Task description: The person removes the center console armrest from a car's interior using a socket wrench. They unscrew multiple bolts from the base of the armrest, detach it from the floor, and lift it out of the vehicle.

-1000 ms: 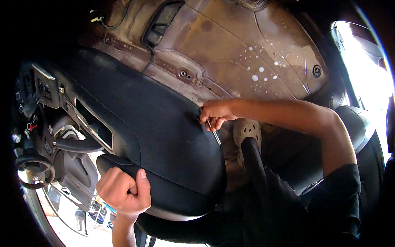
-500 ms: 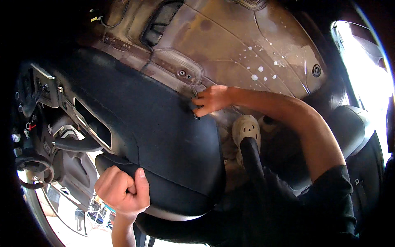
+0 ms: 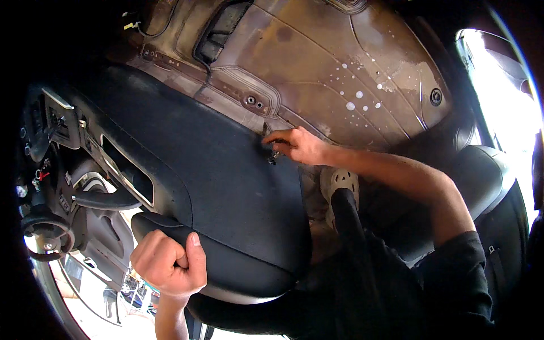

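Note:
My left hand (image 3: pixel 169 264) is held up at the lower left in a closed fist with the thumb raised. It is beside the rounded end of a long black console (image 3: pixel 226 187), and nothing shows in its fingers. My right hand (image 3: pixel 300 146) reaches across to the console's far right edge. Its fingers are bent around a small dark part (image 3: pixel 273 157) low on that edge. The fingers partly cover this part, so its kind cannot be told. Beside the hand runs the bare, brown-stained car floor (image 3: pixel 317 62).
My foot in a pale clog (image 3: pixel 343 181) stands just below my right forearm. A steering wheel (image 3: pixel 48 231) and a black handbrake lever (image 3: pixel 107 198) are at the left. A dark grey seat (image 3: pixel 487 175) is at the right. Several whitish spots (image 3: pixel 358 94) mark the floor.
My right hand has shifted slightly right and turned, and its fingers now point more to the left. My left hand stays nearly still.

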Motion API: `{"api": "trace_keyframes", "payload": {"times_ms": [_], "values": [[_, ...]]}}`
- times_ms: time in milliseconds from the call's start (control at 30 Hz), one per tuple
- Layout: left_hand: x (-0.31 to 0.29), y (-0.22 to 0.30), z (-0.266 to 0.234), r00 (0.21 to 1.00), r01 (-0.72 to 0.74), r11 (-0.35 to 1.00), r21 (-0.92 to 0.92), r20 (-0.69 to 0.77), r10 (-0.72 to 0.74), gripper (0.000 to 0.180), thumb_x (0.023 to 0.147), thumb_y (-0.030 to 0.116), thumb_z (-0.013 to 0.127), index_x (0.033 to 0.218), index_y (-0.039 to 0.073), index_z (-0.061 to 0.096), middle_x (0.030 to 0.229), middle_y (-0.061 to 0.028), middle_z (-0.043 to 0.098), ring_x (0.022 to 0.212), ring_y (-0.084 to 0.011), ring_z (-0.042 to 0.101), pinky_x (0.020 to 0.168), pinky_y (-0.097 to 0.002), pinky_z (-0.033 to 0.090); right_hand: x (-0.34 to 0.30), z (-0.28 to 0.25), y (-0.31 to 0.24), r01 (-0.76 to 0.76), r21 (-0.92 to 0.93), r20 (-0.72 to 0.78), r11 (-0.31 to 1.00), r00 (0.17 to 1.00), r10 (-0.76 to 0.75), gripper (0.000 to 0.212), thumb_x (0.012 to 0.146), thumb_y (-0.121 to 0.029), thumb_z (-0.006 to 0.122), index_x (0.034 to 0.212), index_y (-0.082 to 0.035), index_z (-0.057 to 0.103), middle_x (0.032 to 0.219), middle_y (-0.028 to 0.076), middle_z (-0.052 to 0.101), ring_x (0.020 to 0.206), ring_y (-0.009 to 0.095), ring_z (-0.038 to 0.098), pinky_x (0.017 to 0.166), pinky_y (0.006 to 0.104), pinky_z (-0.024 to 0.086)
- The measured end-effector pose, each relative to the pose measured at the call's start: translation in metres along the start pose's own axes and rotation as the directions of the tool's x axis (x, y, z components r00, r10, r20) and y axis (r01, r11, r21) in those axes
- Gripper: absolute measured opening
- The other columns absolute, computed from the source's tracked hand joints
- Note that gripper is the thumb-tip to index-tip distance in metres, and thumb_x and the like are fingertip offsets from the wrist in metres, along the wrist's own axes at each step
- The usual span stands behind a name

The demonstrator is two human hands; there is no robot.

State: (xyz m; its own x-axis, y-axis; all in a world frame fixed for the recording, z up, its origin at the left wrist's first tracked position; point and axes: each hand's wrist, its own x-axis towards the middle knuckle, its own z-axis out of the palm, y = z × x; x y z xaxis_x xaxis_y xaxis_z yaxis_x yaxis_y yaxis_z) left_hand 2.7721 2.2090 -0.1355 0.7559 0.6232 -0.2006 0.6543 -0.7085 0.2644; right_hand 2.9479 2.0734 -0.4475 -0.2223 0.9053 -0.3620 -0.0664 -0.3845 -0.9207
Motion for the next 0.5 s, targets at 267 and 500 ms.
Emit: {"api": "trace_keyframes", "payload": {"times_ms": [267, 500], "values": [[0.000, 0.000, 0.000, 1.000, -0.003, 1.000, -0.013, 0.011, 0.004, 0.042, 0.077, 0.010, 0.071, 0.052, 0.010, 0.037, 0.048, -0.0035, 0.036, 0.041, -0.0188, 0.038, 0.042, -0.0299, 0.020, 0.010, 0.024, 0.036, -0.167, 0.549, -0.160, 0.819, 0.941, 0.299, 0.042, 0.081, -0.009, 0.072, 0.121, 0.001, 0.062, 0.124, 0.015, 0.064, 0.105, 0.024, 0.065, 0.084, 0.0348, 0.052], [0.001, 0.002, -0.001, 1.000, 0.007, 1.000, -0.002, 0.016, -0.007, 0.042, 0.078, 0.010, 0.071, 0.053, 0.010, 0.038, 0.048, -0.0039, 0.038, 0.041, -0.0185, 0.039, 0.042, -0.0297, 0.021, 0.007, 0.006, 0.017, -0.166, 0.638, 0.117, 0.752, 0.986, 0.119, 0.043, 0.074, 0.008, 0.066, 0.116, -0.001, 0.064, 0.112, 0.011, 0.068, 0.106, 0.018, 0.063, 0.085, 0.0307, 0.052]]}}
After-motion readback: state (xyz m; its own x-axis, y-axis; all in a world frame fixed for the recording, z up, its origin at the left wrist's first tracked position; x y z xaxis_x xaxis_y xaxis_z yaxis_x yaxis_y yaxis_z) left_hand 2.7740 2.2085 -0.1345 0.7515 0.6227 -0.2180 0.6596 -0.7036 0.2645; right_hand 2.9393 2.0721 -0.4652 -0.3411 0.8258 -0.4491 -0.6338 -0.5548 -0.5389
